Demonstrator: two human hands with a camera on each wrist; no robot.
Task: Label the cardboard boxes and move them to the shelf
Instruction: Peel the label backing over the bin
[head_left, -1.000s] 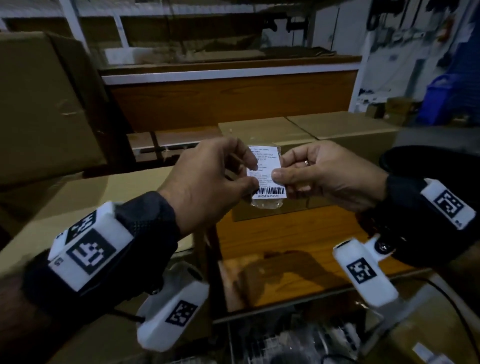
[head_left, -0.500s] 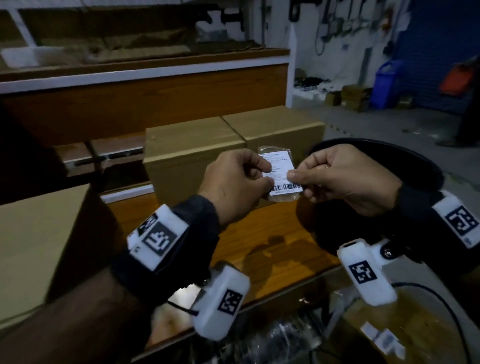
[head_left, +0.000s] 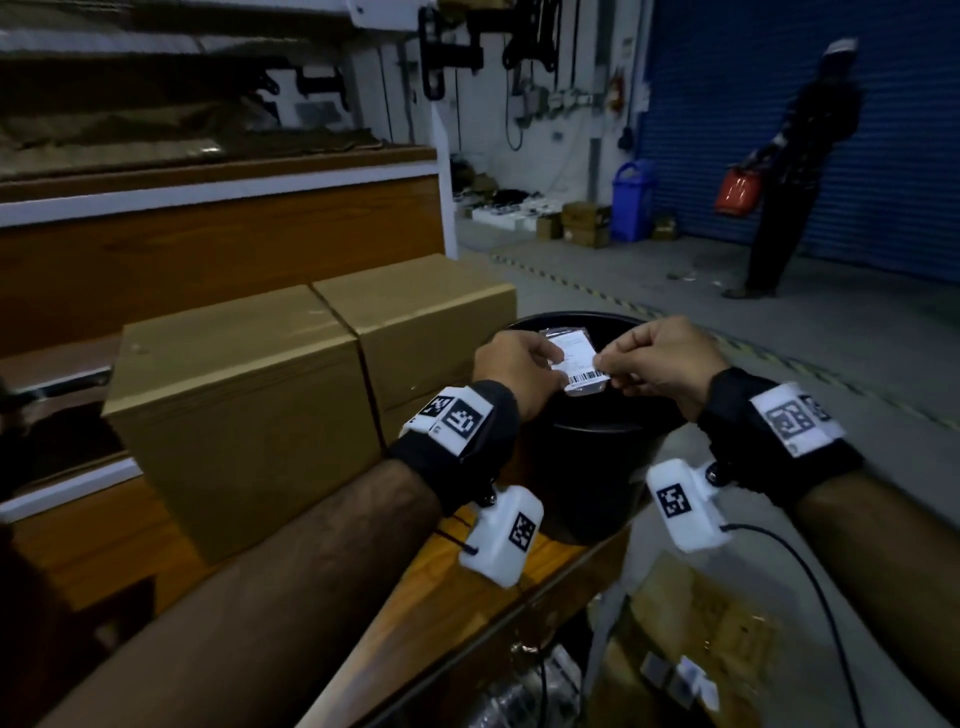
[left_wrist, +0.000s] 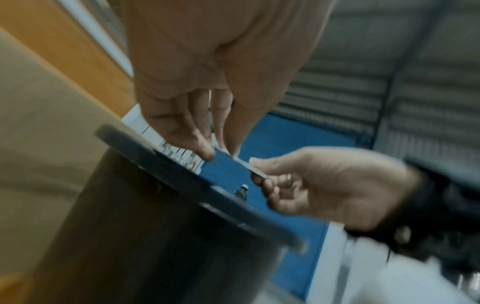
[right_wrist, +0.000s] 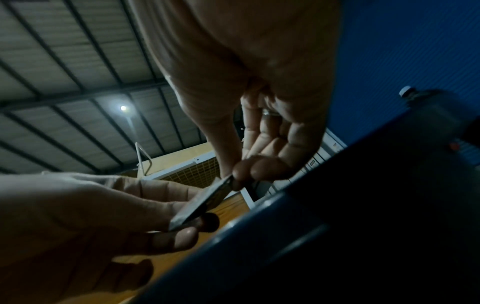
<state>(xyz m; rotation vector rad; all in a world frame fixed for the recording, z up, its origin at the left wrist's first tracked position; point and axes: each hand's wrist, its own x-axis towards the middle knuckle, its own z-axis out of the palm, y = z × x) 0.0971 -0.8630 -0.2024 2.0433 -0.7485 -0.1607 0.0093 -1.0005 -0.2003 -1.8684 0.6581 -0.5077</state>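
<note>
Both hands hold a white barcode label (head_left: 579, 358) with clear backing just above the black bin (head_left: 587, 467). My left hand (head_left: 558, 364) pinches its left edge and my right hand (head_left: 605, 364) pinches its right edge near the barcode. From the right wrist view, the label (right_wrist: 205, 201) runs edge-on between the right hand (right_wrist: 233, 176) and the fingers of the left hand (right_wrist: 182, 226). The left wrist view is blurred; the left hand (left_wrist: 221, 154) meets the label's edge (left_wrist: 244, 162) there. Two plain cardboard boxes (head_left: 244, 395) (head_left: 415, 317) stand side by side left of the bin.
The boxes rest on a wooden table (head_left: 457, 613) in front of a wooden shelf unit (head_left: 208, 249). Far right, a person (head_left: 800, 156) stands by a blue shutter with a red bag. A blue bin (head_left: 631, 202) and small cartons sit by the back wall.
Both hands have carried the label to the right, from in front of the boxes to over the black bin. The view has swung right with them.
</note>
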